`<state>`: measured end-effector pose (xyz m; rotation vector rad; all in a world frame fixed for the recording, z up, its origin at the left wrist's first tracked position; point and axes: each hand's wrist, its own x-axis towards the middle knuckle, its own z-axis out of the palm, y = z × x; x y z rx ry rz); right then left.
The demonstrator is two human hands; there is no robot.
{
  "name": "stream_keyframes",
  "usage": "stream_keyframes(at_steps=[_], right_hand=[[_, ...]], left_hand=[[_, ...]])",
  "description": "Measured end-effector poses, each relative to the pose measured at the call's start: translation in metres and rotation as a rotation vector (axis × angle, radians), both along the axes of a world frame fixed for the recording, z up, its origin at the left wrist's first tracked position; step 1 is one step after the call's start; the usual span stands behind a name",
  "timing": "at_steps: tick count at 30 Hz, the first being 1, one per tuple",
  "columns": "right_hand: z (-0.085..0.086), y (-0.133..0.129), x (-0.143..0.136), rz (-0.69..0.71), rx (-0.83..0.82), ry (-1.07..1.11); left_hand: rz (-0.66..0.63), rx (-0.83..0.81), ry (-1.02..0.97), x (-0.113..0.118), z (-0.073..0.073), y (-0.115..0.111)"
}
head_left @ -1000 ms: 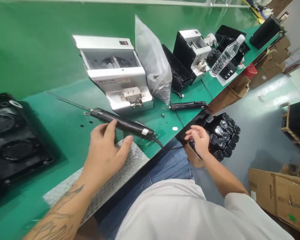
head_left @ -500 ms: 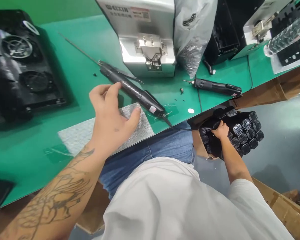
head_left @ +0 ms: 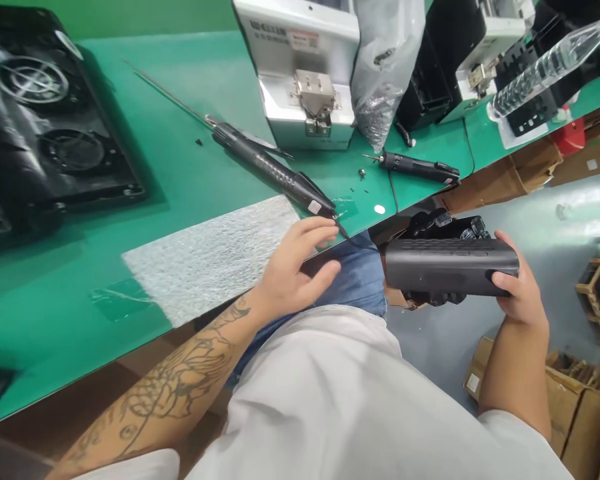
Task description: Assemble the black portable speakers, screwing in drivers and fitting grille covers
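Note:
A long black ribbed housing (head_left: 447,267) is gripped at its right end by my right hand (head_left: 523,283), held level over a box of black parts (head_left: 433,223). My left hand (head_left: 305,263) is at the table edge, fingers apart and holding nothing, near the cable end of a long black electric screwdriver (head_left: 273,167). That screwdriver lies on the green table (head_left: 180,200), just behind a sheet of bubble wrap (head_left: 215,257). A smaller black screwdriver (head_left: 417,167) rests farther right, beside some small screws (head_left: 362,173).
Black equipment with round fans (head_left: 70,133) stands at the left. Along the back are a silver metal fixture (head_left: 310,87), a grey plastic bag (head_left: 385,67), a second fixture (head_left: 480,77) and a clear bottle (head_left: 545,70). Cardboard boxes (head_left: 575,407) sit on the floor at right.
My right hand has come up from the box, now with the black housing in it. My left hand has moved right and toward me, away from the long screwdriver's body. The view has shifted slightly.

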<state>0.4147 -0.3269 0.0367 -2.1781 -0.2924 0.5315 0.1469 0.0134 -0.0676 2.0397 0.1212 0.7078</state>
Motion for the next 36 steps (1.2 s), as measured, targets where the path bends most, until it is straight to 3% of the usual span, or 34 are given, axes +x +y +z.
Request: stream_keyframes(at_steps=[3,5,9,14,20,24,34,36], right_hand=[[-0.008,0.047,-0.033,0.038,0.201,0.155],[-0.021,0.084,-0.052,0.100,0.275,0.259],[-0.039,0.144,-0.078,0.277,0.318,0.428],[-0.045,0.186,-0.092,0.472,0.340,0.504],[-0.049,0.213,-0.114,0.635,0.356,0.475],[-0.048,0.221,-0.127,0.711,0.351,0.452],[-0.051,0.222,-0.130,0.980,0.404,0.307],[-0.051,0.223,-0.127,1.062,0.425,0.236]], left_hand=[[-0.197,-0.344,0.064,-0.020,-0.002,-0.005],[-0.194,-0.455,0.089,-0.038,-0.002,-0.004],[0.085,-0.438,0.051,-0.075,-0.001,0.002],[0.407,-0.298,-0.003,-0.118,0.003,0.001],[0.670,-0.176,0.006,-0.150,-0.006,-0.003],[0.757,-0.146,-0.134,-0.156,-0.016,-0.001],[0.792,-0.396,-0.342,-0.152,-0.020,0.006],[0.813,-0.514,-0.339,-0.151,-0.017,0.009]])
